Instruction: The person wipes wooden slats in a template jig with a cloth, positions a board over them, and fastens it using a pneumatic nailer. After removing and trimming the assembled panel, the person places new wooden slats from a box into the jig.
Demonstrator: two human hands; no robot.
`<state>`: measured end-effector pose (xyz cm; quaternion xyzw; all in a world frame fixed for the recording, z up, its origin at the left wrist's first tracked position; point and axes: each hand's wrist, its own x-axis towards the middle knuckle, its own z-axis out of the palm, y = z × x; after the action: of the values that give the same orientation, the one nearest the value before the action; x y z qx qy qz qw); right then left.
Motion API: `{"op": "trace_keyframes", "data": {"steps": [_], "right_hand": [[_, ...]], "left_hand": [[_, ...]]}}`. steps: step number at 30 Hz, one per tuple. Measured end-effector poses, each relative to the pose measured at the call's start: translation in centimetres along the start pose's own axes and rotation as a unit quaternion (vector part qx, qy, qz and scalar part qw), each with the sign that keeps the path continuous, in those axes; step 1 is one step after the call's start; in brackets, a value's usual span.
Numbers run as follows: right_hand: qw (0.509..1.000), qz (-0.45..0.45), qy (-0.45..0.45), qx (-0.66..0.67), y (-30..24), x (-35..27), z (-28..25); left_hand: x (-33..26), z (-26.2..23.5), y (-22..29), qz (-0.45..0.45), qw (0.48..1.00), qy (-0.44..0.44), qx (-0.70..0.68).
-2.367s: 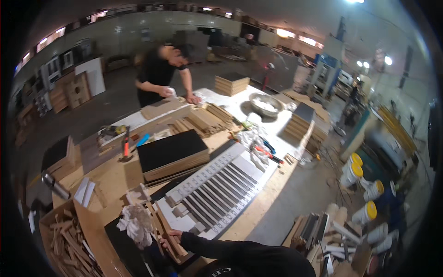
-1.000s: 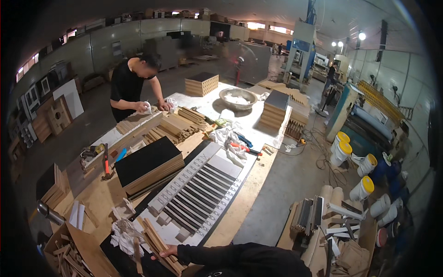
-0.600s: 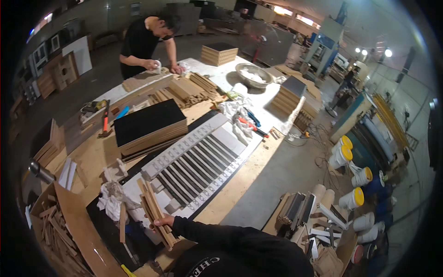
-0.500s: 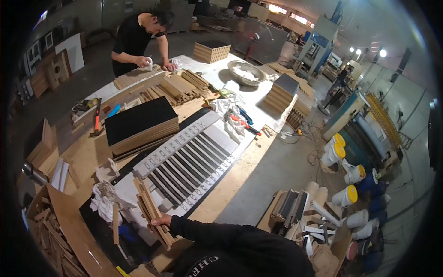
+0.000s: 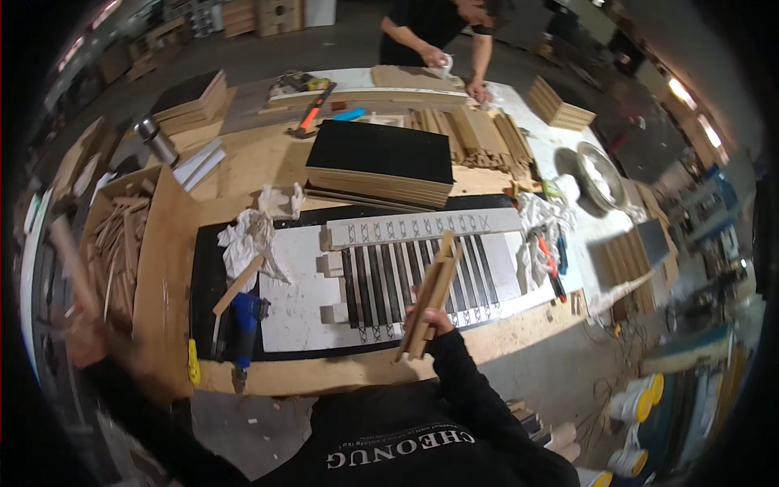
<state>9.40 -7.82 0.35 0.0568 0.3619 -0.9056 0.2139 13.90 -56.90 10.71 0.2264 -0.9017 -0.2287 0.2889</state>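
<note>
My right hand (image 5: 432,321) is closed around a few wooden strips (image 5: 433,292), holding them tilted above the front of a white board. Under them on that board lies a row of dark slats (image 5: 396,280), with a pale marked strip (image 5: 422,226) along its far side. Far to the left, my left hand (image 5: 88,339) is smeared by motion. A blurred wooden strip (image 5: 75,264) rises from its fingers, beside an open cardboard box (image 5: 166,276) of wood offcuts (image 5: 122,235).
A stack of black-topped boards (image 5: 380,154) stands behind the slats. A blue power tool (image 5: 246,325), a yellow-handled tool (image 5: 193,361) and white cloths (image 5: 247,247) lie on the left. Across the table a person (image 5: 430,36) works by bundled wooden strips (image 5: 475,138).
The view has swung left. My right hand still grips the wooden strips, now in front of the slats. My left hand has come into view beside the cardboard box with a wooden strip.
</note>
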Motion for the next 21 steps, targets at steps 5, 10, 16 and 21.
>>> {"op": "trace_keyframes", "data": {"steps": [5, 10, 16, 21], "right_hand": [[0.998, -0.042, 0.045, 0.006, -6.5, -1.7, -6.7], [0.995, -0.067, 0.065, -0.047, -10.5, -2.1, -13.3], [0.99, -0.006, 0.056, -0.127, -13.8, -2.7, -17.3], [0.978, 0.069, 0.024, -0.196, -14.0, -0.8, -15.9]], "left_hand": [[-2.7, 9.4, 7.7, 0.055, 0.991, -0.1, 0.074], [-6.0, 20.8, 12.5, -0.153, 0.964, -0.216, -0.026], [-6.7, 20.6, 15.9, -0.146, 0.959, -0.236, -0.059], [-9.5, 25.6, 23.5, 0.086, 0.932, -0.348, -0.049]]}}
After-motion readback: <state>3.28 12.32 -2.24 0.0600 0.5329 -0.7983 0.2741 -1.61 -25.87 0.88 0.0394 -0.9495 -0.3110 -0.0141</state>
